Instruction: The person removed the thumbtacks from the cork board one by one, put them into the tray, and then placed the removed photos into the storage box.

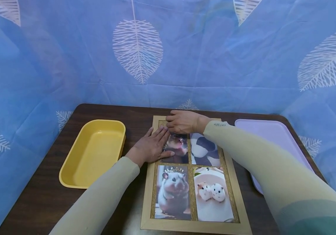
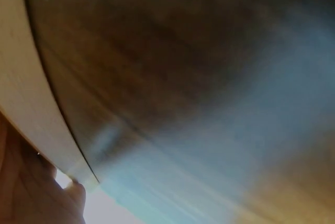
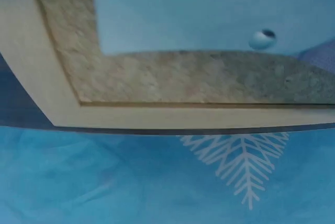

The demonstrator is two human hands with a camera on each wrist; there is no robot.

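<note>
While my left hand (image 1: 153,146) lies flat on the upper-left hamster photo (image 1: 177,148) and my right hand (image 1: 182,121) curls its fingers at that photo's top edge, I judge a slip could crease or tear it from its pin. Four photos sit on one cork board (image 1: 232,199) lying on the table's middle; one yellow tray (image 1: 68,166), one lilac tray (image 1: 277,133).

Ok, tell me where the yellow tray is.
In the head view the yellow tray sits on the table's left side, just left of the cork board and the left hand.
</note>
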